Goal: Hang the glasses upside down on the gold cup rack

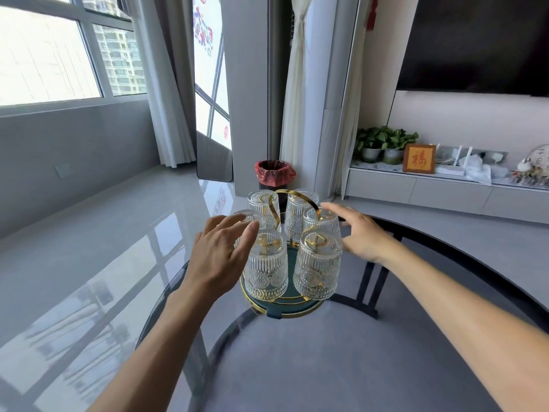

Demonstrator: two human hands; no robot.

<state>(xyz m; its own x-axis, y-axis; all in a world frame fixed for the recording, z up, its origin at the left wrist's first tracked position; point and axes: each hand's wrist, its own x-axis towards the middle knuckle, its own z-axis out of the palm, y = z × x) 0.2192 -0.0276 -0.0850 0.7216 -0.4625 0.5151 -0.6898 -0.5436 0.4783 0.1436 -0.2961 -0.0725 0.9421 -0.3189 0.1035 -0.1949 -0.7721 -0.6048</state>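
The gold cup rack (274,205) stands on a round dark green tray with a gold rim (285,307), on a glass table. Several ribbed clear glasses hang upside down on its pegs: one at front left (267,269), one at front right (317,269), others behind (298,215). My left hand (221,257) hovers at the rack's left, fingers spread, fingertips at the base of a partly hidden left glass (246,217). My right hand (361,230) is at the rack's right, fingers apart, close beside a right-hand glass (322,224). Neither hand grips anything.
The round glass table (297,367) has a dark rim and dark legs showing through it. Behind the rack on the floor stands a bin with a red liner (274,173). A low white cabinet with potted plants (383,144) and a framed picture (419,159) lies at the right.
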